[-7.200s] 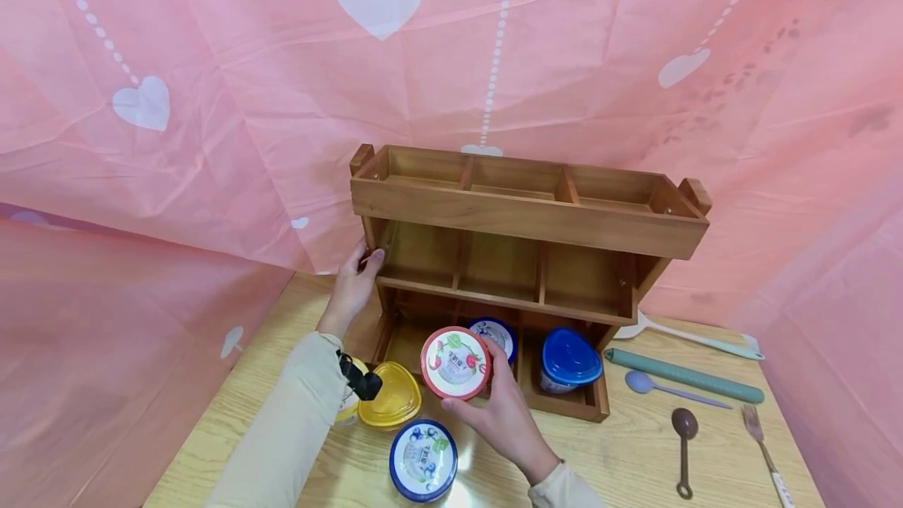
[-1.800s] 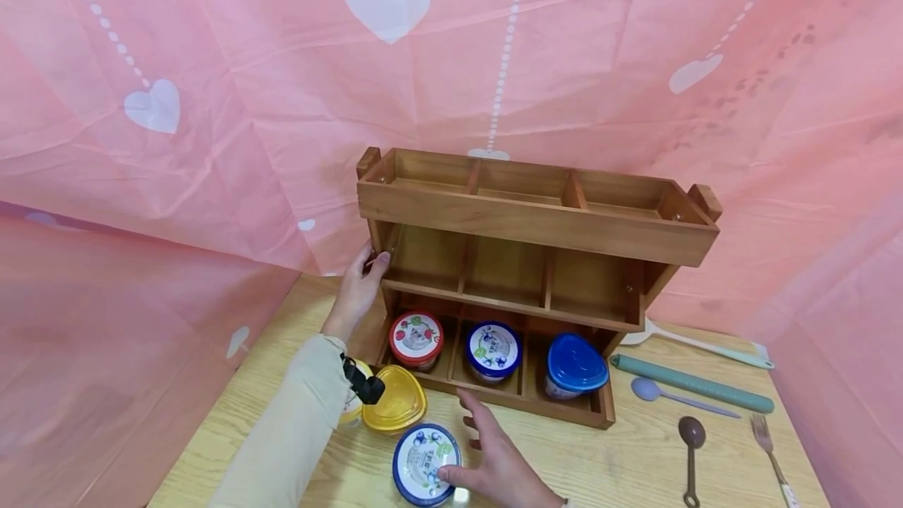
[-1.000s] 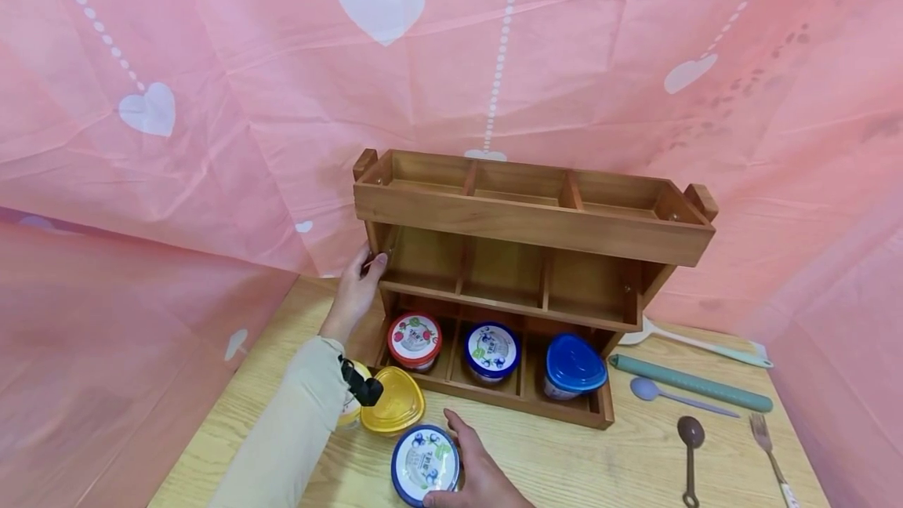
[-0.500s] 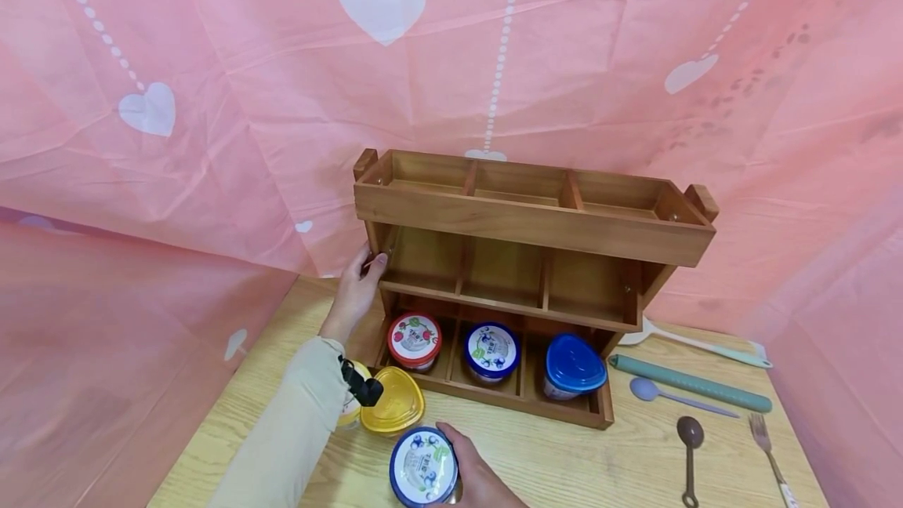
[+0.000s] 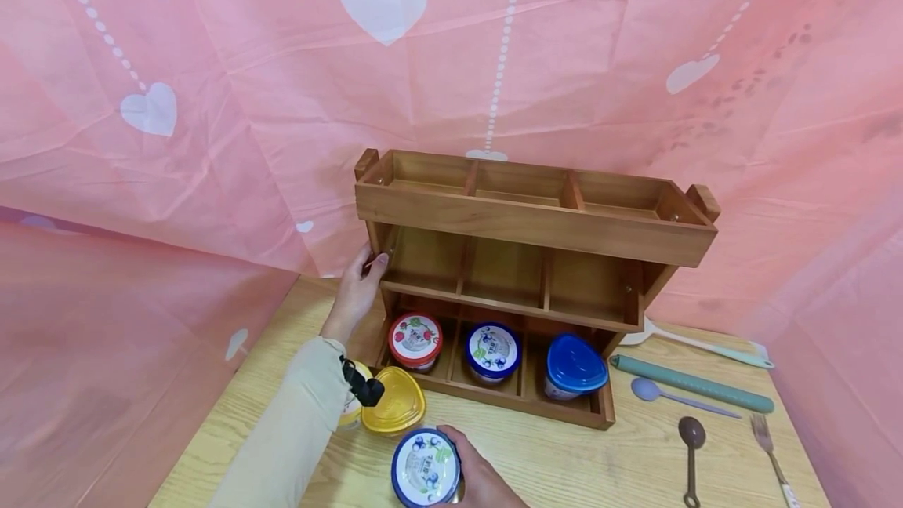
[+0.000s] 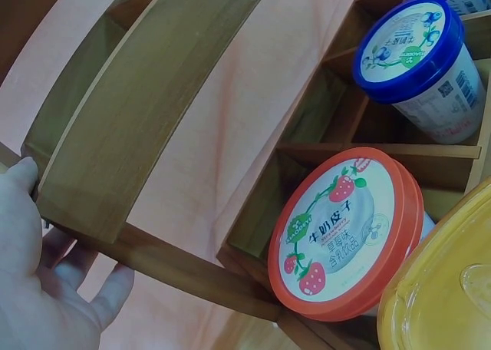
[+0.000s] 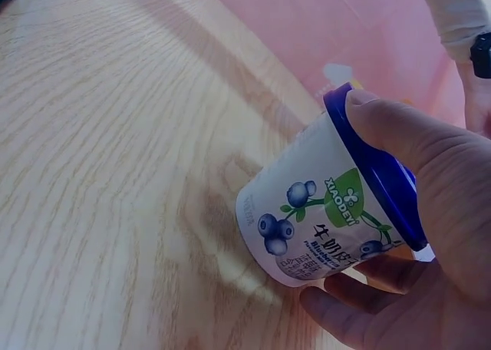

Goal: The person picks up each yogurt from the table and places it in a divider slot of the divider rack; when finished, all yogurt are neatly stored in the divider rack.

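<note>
My left hand (image 5: pixel 353 292) grips the left upright of a wooden three-tier rack (image 5: pixel 532 218), thumb in front and fingers behind. At the front of the table, my right hand (image 5: pixel 480 477) holds a yogurt tub (image 5: pixel 426 467) with a blue lid and blueberry print. The right wrist view shows the thumb at the lid's rim, fingers around the far side, and the tub (image 7: pixel 314 204) tilted in the picture. Along the bottom tier sit a red-lidded strawberry tub (image 5: pixel 415 341) at left, a blue-lidded blueberry tub (image 5: pixel 493 351) in the middle and a blue triangular-lidded tub (image 5: pixel 576 363) at right.
Two yellow-lidded tubs stand left of the held one: a triangular one (image 5: pixel 393 400) and one partly hidden by the left wrist. At right lie a green rod (image 5: pixel 691 382), a purple spoon (image 5: pixel 645 390), a brown spoon (image 5: pixel 691 433), a fork (image 5: pixel 762 433) and a white-headed utensil (image 5: pixel 705 343).
The strawberry tub, earlier in my right hand, now sits in the bottom-left compartment. My right hand has moved down to the front blueberry tub and gripped it. The left hand stays on the rack.
</note>
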`<state>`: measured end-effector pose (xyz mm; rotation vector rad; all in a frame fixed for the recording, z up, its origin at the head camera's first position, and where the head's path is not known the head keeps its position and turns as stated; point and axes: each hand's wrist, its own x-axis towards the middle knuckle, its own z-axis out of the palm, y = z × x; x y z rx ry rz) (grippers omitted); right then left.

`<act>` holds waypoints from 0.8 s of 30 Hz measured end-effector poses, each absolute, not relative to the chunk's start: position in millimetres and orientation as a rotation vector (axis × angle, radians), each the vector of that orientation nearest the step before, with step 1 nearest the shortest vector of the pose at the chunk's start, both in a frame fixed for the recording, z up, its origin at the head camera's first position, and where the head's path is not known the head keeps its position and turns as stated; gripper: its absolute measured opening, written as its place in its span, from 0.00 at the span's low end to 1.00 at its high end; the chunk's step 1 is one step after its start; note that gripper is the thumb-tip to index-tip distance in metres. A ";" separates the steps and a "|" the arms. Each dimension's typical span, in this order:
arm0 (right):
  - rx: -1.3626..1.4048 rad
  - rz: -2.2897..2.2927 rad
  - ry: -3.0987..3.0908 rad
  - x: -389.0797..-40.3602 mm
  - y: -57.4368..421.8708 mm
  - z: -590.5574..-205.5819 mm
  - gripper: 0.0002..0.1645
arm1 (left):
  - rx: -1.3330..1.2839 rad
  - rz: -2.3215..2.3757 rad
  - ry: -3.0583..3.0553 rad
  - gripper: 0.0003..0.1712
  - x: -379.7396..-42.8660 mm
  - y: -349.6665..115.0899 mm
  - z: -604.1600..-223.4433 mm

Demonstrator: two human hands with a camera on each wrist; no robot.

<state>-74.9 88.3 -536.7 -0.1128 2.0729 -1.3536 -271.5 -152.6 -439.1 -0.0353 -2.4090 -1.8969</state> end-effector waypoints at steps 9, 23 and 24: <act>-0.032 -1.399 2.105 -77.7 107.5 -514.4 0.69 | -0.007 -1.923 -2.408 0.33 -272.1 -152.2 -438.2; -0.018 -1.570 2.359 -78.5 143.4 -463.3 0.63 | 0.000 -1.961 -2.396 0.33 -268.6 -150.4 -432.9; -0.003 -1.585 2.374 -78.3 144.3 -460.6 0.62 | -0.004 -1.943 -2.401 0.33 -269.8 -150.7 -435.4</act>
